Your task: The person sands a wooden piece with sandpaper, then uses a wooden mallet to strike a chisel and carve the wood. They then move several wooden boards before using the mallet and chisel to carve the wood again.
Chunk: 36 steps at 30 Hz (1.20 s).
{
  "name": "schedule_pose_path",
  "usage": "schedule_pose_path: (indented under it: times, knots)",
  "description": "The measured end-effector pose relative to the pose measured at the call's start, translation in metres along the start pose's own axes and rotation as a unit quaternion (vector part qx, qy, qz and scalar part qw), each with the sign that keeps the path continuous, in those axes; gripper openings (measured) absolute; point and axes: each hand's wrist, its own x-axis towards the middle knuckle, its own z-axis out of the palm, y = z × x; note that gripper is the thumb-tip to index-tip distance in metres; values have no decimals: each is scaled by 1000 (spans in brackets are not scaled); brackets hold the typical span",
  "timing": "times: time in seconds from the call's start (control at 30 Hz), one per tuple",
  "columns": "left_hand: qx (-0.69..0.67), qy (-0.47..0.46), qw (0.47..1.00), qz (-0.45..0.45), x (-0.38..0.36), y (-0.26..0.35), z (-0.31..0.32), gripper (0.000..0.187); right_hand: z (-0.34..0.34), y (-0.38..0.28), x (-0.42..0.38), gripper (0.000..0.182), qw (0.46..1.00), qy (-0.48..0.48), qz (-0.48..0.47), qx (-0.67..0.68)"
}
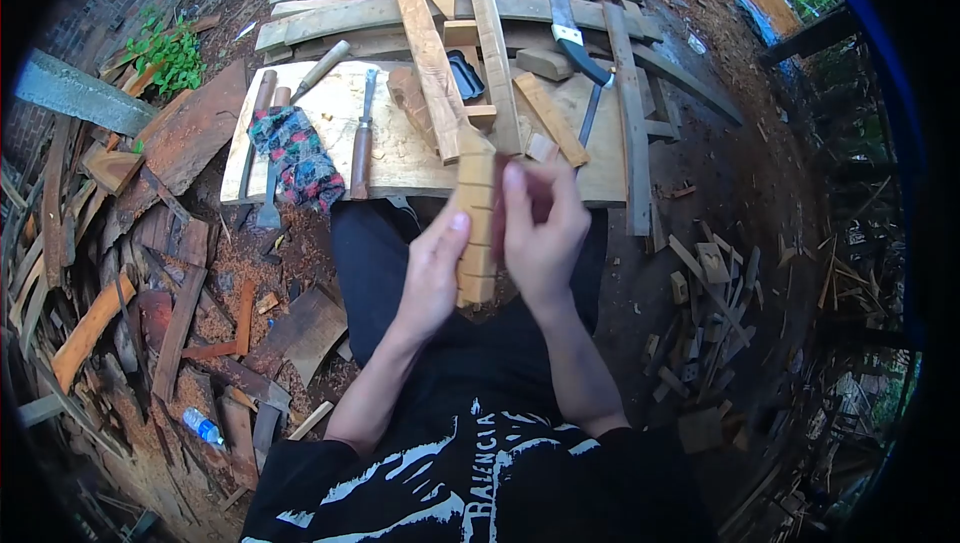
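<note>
My left hand is closed around the lower part of a carved wooden piece, thumb on its edge. Several dark cross grooves run across this pale yellow-brown piece, which narrows at its far end. My right hand is beside its right edge, fingers bent and slightly blurred. Between those fingers and the wood shows a thin reddish-brown sheet that looks like sandpaper, pinched in my right hand. Much of the sheet is hidden. Both hands are over my lap, just before the workbench.
On the bench lie a chisel, a checkered cloth over other tools, a handsaw, a dark tray and several wooden boards. Offcuts cover the ground at right; planks and a plastic bottle lie left.
</note>
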Motion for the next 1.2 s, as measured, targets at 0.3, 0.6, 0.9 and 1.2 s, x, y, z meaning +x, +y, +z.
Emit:
schedule_pose_path:
  times: [0.3,0.6,0.9,1.2]
  knots:
    - [35,57,998,17,10,16,-22,50,12,9,-41,14,997,-18,-69,-39]
    - [-59,33,996,-56,15,18,-35,45,21,4,-50,16,986,-16,-162,-33]
    - [-78,22,995,-63,9,7,-34,50,25,13,-29,12,992,-16,-117,-53]
    - [-26,-48,997,-61,-1,4,-22,55,13,16,6,13,995,15,-91,-37]
